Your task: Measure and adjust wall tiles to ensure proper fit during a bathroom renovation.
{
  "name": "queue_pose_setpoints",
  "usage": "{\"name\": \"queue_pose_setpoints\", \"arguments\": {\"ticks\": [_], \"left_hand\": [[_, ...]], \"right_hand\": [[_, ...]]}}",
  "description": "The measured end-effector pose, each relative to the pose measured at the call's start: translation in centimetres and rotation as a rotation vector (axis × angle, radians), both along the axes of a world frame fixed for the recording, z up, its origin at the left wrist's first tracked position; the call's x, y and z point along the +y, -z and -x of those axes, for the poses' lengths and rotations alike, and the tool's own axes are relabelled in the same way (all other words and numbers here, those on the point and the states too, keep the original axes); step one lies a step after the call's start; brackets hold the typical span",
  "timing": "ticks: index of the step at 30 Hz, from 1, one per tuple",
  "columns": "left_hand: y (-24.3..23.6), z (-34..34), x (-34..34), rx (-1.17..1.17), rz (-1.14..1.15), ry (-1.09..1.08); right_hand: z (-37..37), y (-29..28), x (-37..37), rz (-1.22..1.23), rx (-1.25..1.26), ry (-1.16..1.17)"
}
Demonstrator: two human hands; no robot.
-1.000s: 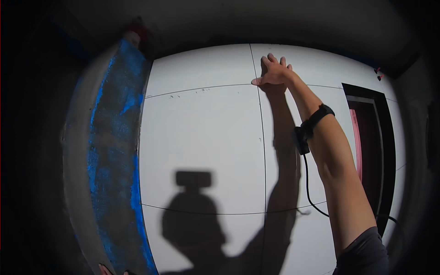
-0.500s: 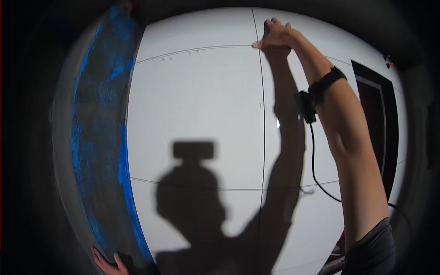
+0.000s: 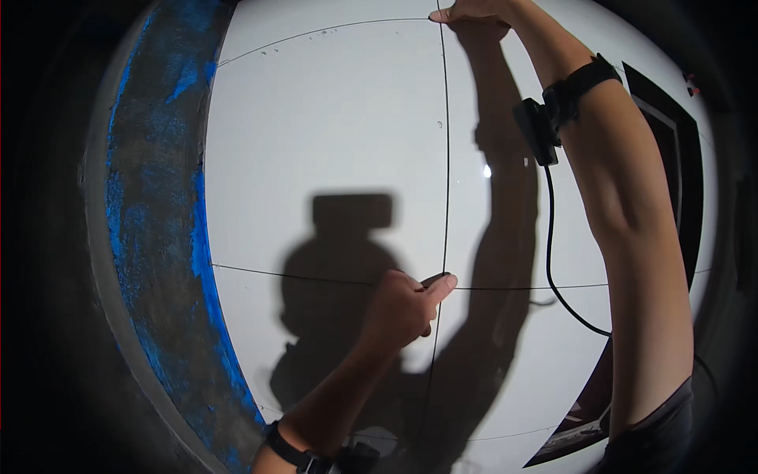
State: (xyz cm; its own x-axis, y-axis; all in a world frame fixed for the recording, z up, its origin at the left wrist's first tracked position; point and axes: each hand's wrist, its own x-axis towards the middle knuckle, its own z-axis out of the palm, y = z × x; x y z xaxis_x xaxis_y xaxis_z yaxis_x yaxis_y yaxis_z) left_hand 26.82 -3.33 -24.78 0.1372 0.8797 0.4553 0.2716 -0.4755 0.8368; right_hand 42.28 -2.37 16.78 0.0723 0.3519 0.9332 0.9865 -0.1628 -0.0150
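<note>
My left hand (image 3: 407, 304) is at the crossing of dark grout lines on the white tiled wall (image 3: 332, 134), fingers curled and thumb near the vertical line; a small dark shape at its tip is unclear. My right hand (image 3: 470, 12) is raised to the upper crossing, thumb out on the tile, its fingers partly cut off by the top edge. Both forearms wear black straps with a box-like device (image 3: 537, 130); a cable hangs from the right one. My shadow falls over the tiles.
A grey strip (image 3: 158, 158) smeared with blue coating runs down the left of the tiles. A dark-framed opening (image 3: 687, 182) is at the right, with another dark opening (image 3: 576, 419) low at the right.
My left hand has risen from the lower left onto the middle tile crossing, fingers now curled. The view has tilted down, so the wall and my right hand appear higher.
</note>
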Motion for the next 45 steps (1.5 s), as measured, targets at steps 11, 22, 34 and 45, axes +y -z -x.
{"name": "queue_pose_setpoints", "arguments": {"ticks": [11,22,34,45], "left_hand": [[-2.7,1.5,0.4,0.333,0.074,-0.06],[-6.7,0.2,-1.5,0.87,-0.174,-0.46],[-2.5,4.6,2.6,0.565,-0.378,-0.377],[-3.3,4.5,0.2,0.549,-0.165,-0.385]], "right_hand": [[0.1,1.4,-2.1,-0.034,-0.107,-0.11],[-2.4,4.1,0.7,-0.191,-0.2,-0.251],[-3.2,38.3,-2.8,0.256,0.066,-0.694],[-0.6,38.6,-4.2,0.405,0.246,-0.39]]}}
